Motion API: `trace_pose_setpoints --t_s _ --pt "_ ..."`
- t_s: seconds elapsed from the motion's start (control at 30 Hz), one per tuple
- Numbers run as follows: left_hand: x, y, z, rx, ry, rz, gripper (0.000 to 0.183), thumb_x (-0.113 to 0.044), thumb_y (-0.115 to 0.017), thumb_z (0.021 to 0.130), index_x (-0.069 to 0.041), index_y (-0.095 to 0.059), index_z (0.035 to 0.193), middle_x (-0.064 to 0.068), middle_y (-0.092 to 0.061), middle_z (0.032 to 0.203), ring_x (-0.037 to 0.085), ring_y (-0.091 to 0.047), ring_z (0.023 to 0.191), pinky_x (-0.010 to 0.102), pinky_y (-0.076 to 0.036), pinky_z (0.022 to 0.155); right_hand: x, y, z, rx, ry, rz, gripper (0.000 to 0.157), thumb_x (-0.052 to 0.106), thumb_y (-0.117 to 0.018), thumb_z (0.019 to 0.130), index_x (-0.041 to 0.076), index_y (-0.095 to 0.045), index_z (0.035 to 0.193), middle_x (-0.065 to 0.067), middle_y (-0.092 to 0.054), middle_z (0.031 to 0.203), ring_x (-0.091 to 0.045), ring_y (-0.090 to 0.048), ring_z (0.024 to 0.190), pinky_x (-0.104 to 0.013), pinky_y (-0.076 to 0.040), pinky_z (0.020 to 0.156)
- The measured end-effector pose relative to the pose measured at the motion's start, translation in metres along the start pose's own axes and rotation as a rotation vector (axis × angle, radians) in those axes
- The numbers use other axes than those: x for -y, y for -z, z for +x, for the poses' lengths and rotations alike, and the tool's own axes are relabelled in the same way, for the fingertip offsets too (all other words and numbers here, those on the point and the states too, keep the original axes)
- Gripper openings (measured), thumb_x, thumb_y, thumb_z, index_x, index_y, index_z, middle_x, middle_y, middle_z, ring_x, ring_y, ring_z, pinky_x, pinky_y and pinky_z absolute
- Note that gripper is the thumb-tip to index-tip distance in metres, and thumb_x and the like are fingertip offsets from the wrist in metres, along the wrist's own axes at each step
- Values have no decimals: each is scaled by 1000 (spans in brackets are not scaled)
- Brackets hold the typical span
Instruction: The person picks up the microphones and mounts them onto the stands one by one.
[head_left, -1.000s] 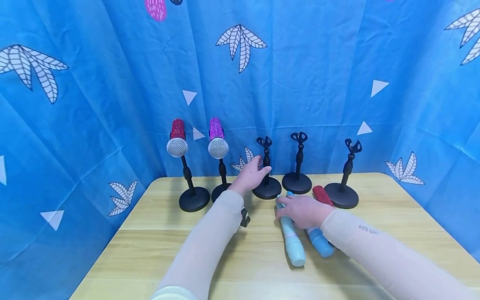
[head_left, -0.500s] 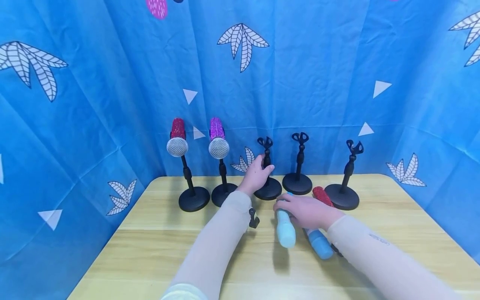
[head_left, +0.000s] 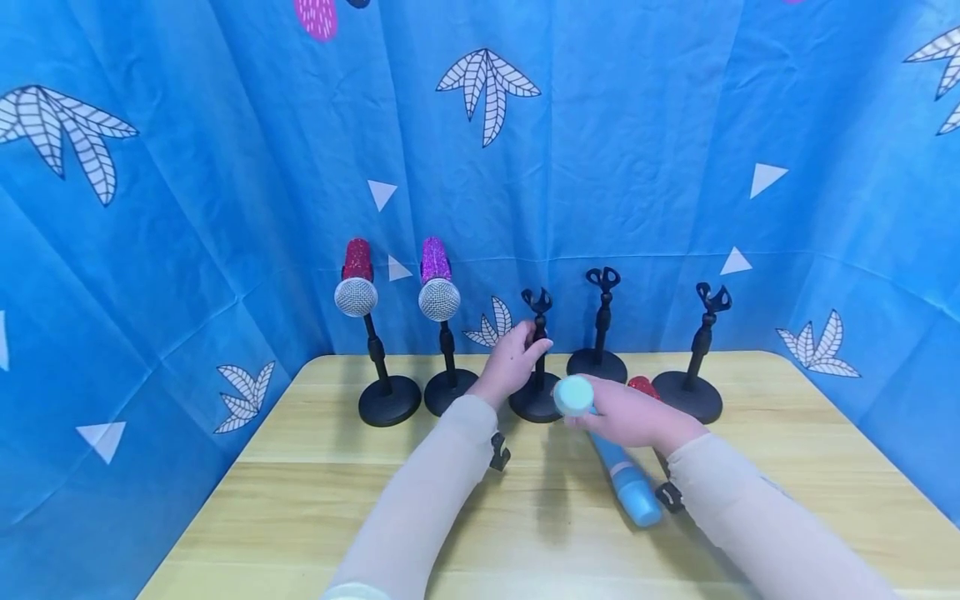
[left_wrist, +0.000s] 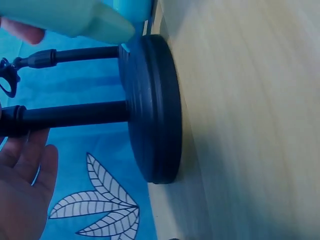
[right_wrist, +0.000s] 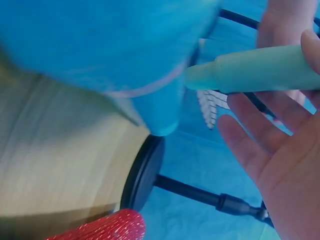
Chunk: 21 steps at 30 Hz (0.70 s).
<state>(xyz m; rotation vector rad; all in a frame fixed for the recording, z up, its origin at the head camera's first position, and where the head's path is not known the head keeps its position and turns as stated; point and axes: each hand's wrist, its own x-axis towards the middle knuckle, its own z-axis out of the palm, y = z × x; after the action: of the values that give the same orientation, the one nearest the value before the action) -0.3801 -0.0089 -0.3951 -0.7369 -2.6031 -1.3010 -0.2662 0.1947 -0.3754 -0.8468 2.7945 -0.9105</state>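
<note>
My left hand (head_left: 513, 367) grips the pole of a black desktop microphone stand (head_left: 534, 406), the middle one of the row; its clip on top holds nothing. In the left wrist view, fingers (left_wrist: 35, 160) lie against the pole, above the round base (left_wrist: 155, 110). My right hand (head_left: 637, 415) holds a mint-green microphone (head_left: 574, 395) raised over the table, one end pointing toward the head camera. In the right wrist view the mint-green body (right_wrist: 270, 70) lies between thumb and fingers. Below this hand, a blue microphone (head_left: 632, 487) lies on the table.
Left of my hands, stands carry a red glitter microphone (head_left: 357, 275) and a purple one (head_left: 437, 279). Two bare stands (head_left: 597, 364) (head_left: 688, 396) are at the back right. A red glitter microphone (head_left: 643, 386) lies partly hidden behind my right hand. A blue curtain (head_left: 637, 167) hangs behind the table.
My right hand has lifted the mint-green microphone off the table and tipped its end up toward the head camera. My left hand has taken hold of the middle stand and drawn it slightly nearer.
</note>
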Motion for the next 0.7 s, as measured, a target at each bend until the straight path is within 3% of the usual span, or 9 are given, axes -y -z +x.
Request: trace_pose_setpoints --t_s 0.13,0.33,0.57,0.7 --pt "1 3 -7 26 -12 4 31 -48 -53 104 -20 -57 115 -3 -62 103 15 -60 96 40 -53 85 0 6 3 -55 -2 59 46 25 -63 102 10 -51 144 -9 -58 139 -29 -55 127 -57 -43 105" --pt "-4 9 -19 95 -75 -25 21 -42 -56 104 -21 -56 109 -2 -60 94 17 -57 87 36 -50 74 -2 18 6 -117 -95 137 50 34 -55 105 14 -39 148 -11 -51 146 -34 -50 130 -61 -39 107" --pt "-21 21 -34 256 -77 -38 19 -41 -61 101 -26 -67 110 -13 -68 100 9 -62 97 36 -51 88 5 35 9 -191 -41 235 48 33 -50 107 10 -35 146 -17 -50 142 -38 -48 131 -64 -38 105" --pt "-33 29 -43 384 -82 0 12 -36 -66 100 -26 -69 105 -13 -69 93 9 -62 90 33 -51 84 11 43 11 -252 11 250 42 27 -51 107 10 -37 143 -17 -50 140 -38 -46 133 -66 -37 105"
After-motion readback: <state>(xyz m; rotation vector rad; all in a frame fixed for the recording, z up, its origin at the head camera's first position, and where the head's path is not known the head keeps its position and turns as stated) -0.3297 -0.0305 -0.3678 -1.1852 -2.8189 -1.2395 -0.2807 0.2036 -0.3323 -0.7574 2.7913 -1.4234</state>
